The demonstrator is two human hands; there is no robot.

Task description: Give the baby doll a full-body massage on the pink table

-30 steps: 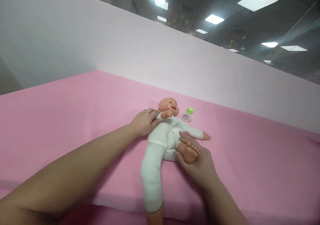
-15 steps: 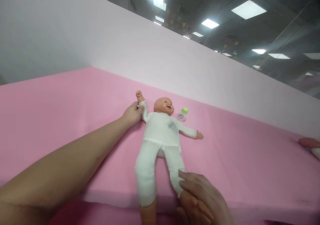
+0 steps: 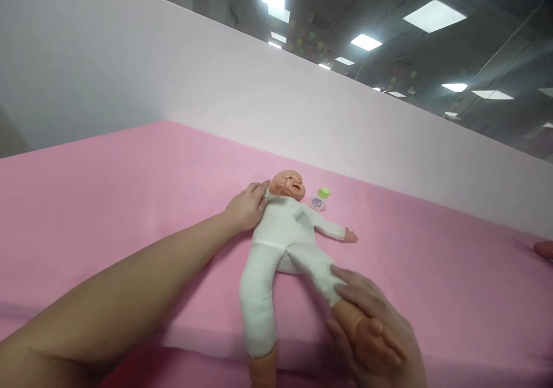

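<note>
A baby doll (image 3: 283, 224) in a white cloth suit lies on its back on the pink surface, head toward the wall. My left hand (image 3: 248, 206) is closed on the doll's arm at the picture's left, pressing it in beside the head; most of that arm is hidden under my fingers. My right hand (image 3: 380, 313) is wrapped round the doll's lower leg at the right, its bare foot lying against my palm. That leg is swung outward. The doll's other arm lies stretched out, and its other leg reaches over the front edge.
A small clear bottle with a green cap (image 3: 320, 198) lies by the doll's head. The pink-covered table (image 3: 432, 273) ends at a white partition (image 3: 242, 88) behind. Part of a skin-coloured object (image 3: 543, 249) shows at the far right edge.
My left hand has moved the doll's raised arm in toward its head. My right hand has swung the doll's leg outward and slightly up.
</note>
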